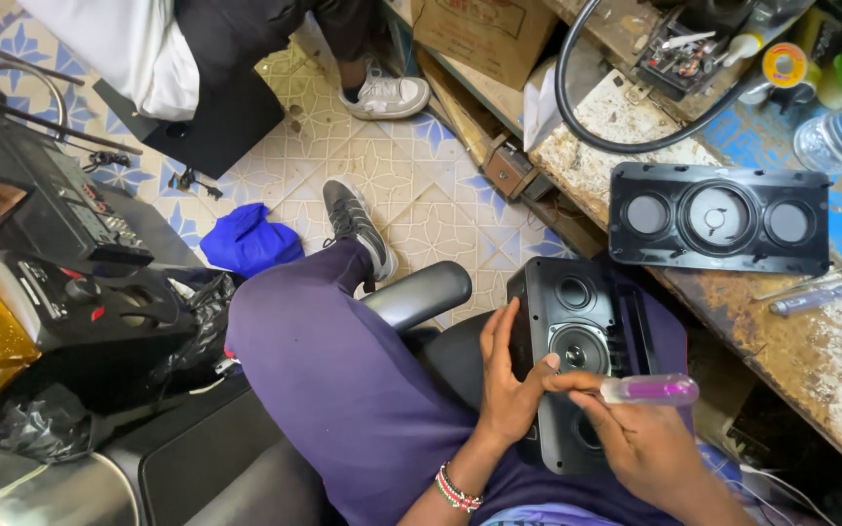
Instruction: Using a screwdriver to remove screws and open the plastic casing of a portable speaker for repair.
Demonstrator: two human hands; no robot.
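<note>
Resting on the person's lap, the black speaker box (577, 360) stands on end with its round cones facing up. The left hand (506, 385) grips the speaker box's left edge, fingers (495, 331) pressed together along its side. The right hand (635, 438) pinches a screwdriver with a clear purple handle (650, 391) between its fingers, the handle lying across the speaker box's lower half; its tip is hidden. Above the speaker box, on the rusty worktop (811, 360), lies a detached black front panel (718, 217). A blue cloth (248, 241) lies on the tiled floor, well left of the speaker box.
</note>
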